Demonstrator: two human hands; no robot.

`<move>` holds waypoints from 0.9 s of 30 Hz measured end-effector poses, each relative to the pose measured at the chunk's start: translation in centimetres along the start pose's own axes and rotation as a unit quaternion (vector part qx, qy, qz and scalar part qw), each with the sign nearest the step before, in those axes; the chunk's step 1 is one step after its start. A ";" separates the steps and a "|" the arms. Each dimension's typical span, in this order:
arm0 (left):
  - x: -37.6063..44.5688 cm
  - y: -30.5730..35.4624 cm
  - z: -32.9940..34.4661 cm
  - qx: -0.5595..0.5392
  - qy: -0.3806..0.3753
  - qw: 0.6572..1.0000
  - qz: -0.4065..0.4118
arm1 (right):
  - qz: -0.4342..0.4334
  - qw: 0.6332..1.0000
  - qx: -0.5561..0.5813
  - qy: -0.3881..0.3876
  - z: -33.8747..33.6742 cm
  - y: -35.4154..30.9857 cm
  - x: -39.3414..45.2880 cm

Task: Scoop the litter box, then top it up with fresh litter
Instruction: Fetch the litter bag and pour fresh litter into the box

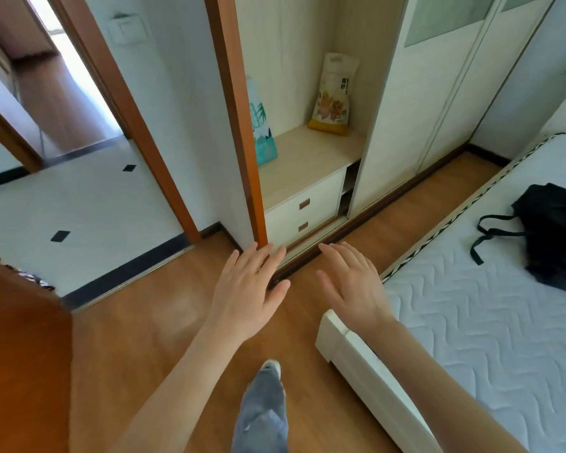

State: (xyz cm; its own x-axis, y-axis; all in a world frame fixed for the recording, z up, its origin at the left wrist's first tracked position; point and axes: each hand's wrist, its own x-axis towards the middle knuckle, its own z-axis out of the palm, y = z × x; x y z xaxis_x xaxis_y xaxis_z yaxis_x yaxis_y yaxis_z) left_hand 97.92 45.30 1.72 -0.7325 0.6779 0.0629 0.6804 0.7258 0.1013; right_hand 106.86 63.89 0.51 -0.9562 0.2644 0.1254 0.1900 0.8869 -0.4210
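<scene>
Both hands hang in front of the person, holding nothing: the left hand (247, 289) and the right hand (353, 282) have their fingers straight and spread apart, palms down above the floor (151, 338).

No litter box or scoop is in view. The likely fresh litter is the yellow bag (334, 93), upright at the back right corner of the shelf (304, 161) in the open wardrobe. A teal bag (262, 132) stands at the shelf's left edge, partly hidden by the door frame (239, 119).

The yellow bag looks full, so probably heavy, with soft, slippery film sides that sag. Best taken with one hand gripping the sealed top and the other under the base, kept upright.
</scene>
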 end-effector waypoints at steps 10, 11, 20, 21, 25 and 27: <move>15.8 -8.1 -1.6 -0.041 0.031 0.995 0.085 | 0.059 0.996 -0.002 0.064 1.5 -0.1 15.0; 17.1 -8.8 -1.8 -0.045 0.030 0.994 0.090 | 0.066 0.995 0.001 0.068 1.6 -0.2 16.4; 25.7 -12.1 -0.1 -0.074 0.009 0.990 0.122 | 0.104 0.991 0.013 0.081 2.4 0.2 24.0; 26.6 -12.0 0.2 -0.076 0.007 0.990 0.122 | 0.103 0.991 0.011 0.079 2.4 0.7 24.7; 30.5 -11.5 1.1 -0.080 -0.001 0.990 0.118 | 0.089 0.993 -0.004 0.079 2.1 3.1 28.1; 32.6 -11.2 1.3 -0.079 -0.002 0.990 0.119 | 0.088 0.993 0.001 0.079 2.1 4.6 30.3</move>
State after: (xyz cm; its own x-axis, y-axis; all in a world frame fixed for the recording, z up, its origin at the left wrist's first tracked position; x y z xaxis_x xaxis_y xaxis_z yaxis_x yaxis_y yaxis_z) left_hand 66.46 59.39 1.30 -0.5522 0.8278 0.0994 0.8209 0.5190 0.2383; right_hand 78.25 75.15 0.52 -0.8616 0.4712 0.1889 0.3500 0.8209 -0.4513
